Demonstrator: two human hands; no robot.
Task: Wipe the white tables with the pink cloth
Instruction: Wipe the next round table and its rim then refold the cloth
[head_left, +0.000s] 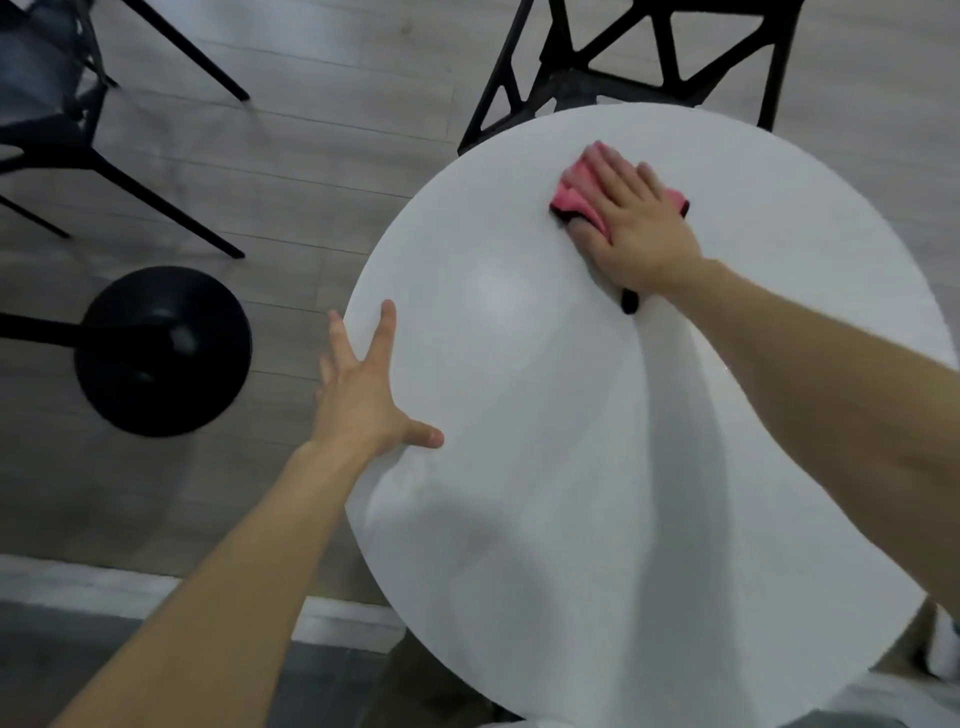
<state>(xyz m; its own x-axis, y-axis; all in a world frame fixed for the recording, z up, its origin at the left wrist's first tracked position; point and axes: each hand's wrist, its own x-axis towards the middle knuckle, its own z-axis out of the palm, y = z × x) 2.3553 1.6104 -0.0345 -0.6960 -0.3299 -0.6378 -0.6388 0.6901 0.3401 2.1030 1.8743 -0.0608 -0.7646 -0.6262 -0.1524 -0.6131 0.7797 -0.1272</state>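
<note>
The right hand (631, 218) lies flat with fingers straight, pressing the pink cloth (574, 200) onto the far part of the round white surface (545, 415); the left hand (363, 395), fingers spread and empty, braces the rim, probably steadying it

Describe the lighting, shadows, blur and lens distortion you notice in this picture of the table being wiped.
Head view: diffuse light leaves a pale sheen on the white table; both forearms cast broad grey shadows across it; the wide lens stretches the table and forearms toward the lower edge; the pink cloth under the right hand looks slightly soft.
</note>
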